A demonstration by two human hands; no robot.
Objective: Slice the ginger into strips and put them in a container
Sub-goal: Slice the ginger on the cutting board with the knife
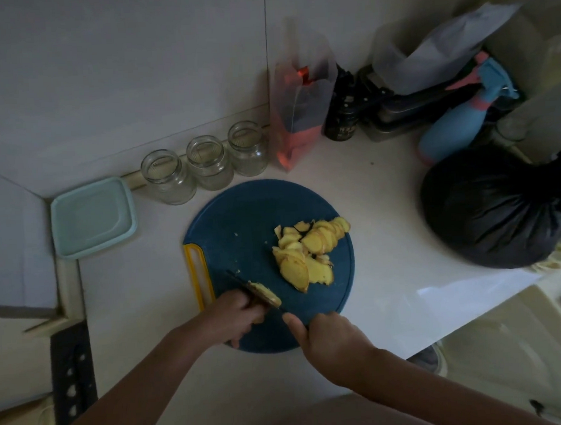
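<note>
Ginger piece (266,295) is lying at the near-left edge of the blue cutting board (240,221), and the left hand (234,317) is pinning it there, its grip curled narrow around the piece's near side. The right hand (328,338) is sitting at the board's near edge, grip wrapped tight on the handle of the knife (240,281). The blade is running on a diagonal from that hand toward the board's yellow handle slot. Here's the key: the piece's long axis is lying almost parallel to the blade and touching it, so the cut is looking like a lengthwise one, strip-making rather than rounds. The left fingers are sitting right beside the edge, so that's the risk to watch. The sliced pile (307,253) is waiting on the board's right half, well apart from both hands. The pale teal container (92,217) is resting on the tabletop (370,207) off the board's far-left side, nearer the left hand.
</note>
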